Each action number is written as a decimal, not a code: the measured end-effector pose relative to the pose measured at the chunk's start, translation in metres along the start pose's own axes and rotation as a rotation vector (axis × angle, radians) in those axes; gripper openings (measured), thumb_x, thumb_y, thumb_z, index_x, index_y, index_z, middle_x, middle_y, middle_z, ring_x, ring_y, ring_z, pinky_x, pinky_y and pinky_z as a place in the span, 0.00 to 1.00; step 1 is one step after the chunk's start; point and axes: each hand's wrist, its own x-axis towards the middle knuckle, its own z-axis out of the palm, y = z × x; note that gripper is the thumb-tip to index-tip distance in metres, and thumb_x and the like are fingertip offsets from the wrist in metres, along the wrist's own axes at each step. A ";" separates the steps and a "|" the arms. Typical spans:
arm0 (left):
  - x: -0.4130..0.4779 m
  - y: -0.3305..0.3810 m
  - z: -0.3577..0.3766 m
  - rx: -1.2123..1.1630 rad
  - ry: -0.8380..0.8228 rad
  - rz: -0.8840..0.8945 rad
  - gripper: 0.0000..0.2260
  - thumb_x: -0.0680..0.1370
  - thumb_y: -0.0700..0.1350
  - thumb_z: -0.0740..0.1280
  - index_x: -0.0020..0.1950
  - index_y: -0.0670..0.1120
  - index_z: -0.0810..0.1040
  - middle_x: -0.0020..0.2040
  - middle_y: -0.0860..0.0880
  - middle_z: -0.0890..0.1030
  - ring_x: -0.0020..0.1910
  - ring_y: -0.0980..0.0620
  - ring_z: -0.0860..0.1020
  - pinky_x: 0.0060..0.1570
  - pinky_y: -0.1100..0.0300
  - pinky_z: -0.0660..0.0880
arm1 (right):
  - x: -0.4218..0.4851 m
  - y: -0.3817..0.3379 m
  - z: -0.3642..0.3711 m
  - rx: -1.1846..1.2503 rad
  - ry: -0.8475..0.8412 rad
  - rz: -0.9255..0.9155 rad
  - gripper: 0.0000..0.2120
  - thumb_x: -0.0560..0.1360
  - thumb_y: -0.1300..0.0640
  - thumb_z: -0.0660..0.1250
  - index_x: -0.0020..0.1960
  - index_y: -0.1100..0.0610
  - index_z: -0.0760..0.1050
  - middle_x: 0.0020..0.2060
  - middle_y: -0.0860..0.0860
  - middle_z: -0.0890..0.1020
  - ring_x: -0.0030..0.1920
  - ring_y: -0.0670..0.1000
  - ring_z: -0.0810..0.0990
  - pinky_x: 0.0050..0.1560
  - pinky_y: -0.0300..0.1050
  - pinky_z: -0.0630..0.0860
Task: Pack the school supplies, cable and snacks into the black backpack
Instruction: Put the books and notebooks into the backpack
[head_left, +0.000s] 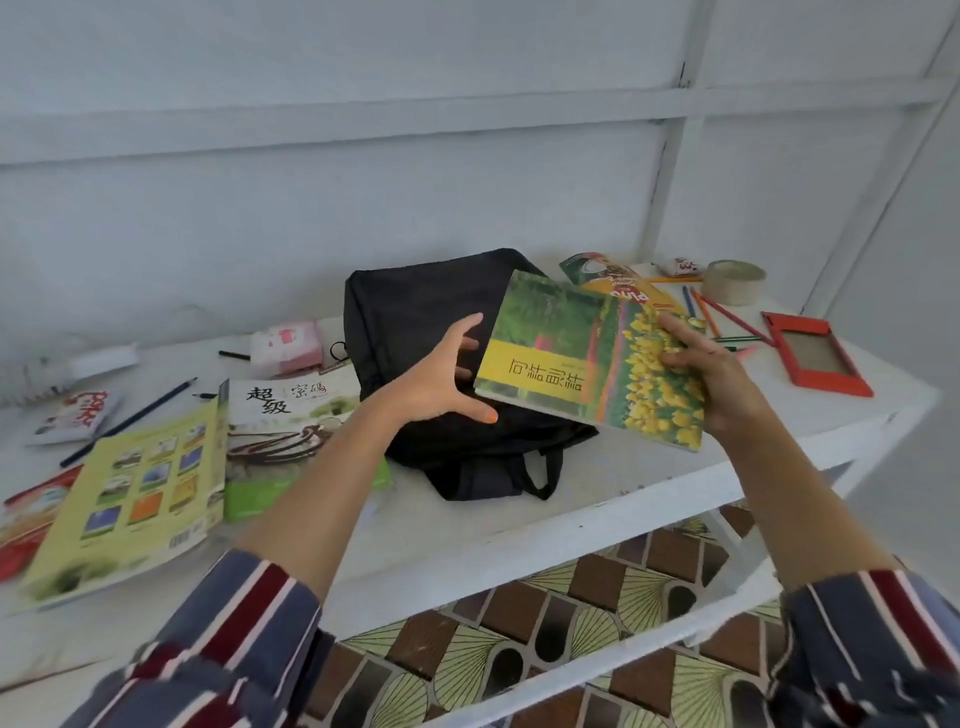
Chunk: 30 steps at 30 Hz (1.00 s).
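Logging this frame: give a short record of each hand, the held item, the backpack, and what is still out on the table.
right hand: holds flower-cover book by its right side
left hand: open, fingers spread at flower-cover book's left edge
flower-cover book: over the backpack, not yet inside
backpack: black, lying on white table
still out, left: green-cover book, yellow-green book, dark pencil
still out, right: coloured pencils, tape roll, red frame
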 end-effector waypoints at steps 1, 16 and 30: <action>0.002 -0.002 0.004 0.063 -0.041 -0.016 0.51 0.65 0.39 0.78 0.75 0.57 0.47 0.70 0.49 0.63 0.64 0.49 0.68 0.60 0.55 0.69 | 0.000 -0.002 -0.008 0.012 0.034 0.000 0.22 0.75 0.71 0.55 0.61 0.52 0.74 0.51 0.50 0.79 0.46 0.52 0.82 0.36 0.41 0.80; 0.041 -0.011 0.000 0.926 0.729 0.511 0.11 0.62 0.26 0.60 0.37 0.39 0.75 0.45 0.40 0.74 0.41 0.44 0.70 0.33 0.57 0.66 | 0.005 0.009 -0.049 -0.091 -0.025 0.075 0.25 0.73 0.65 0.54 0.63 0.44 0.73 0.57 0.53 0.78 0.40 0.52 0.83 0.33 0.40 0.79; 0.037 -0.025 0.008 1.122 -0.086 0.016 0.16 0.77 0.59 0.60 0.64 0.64 0.72 0.77 0.42 0.40 0.75 0.39 0.39 0.71 0.44 0.36 | 0.002 0.018 -0.044 -0.150 -0.002 0.225 0.23 0.74 0.67 0.54 0.61 0.48 0.74 0.50 0.53 0.79 0.41 0.54 0.80 0.29 0.38 0.78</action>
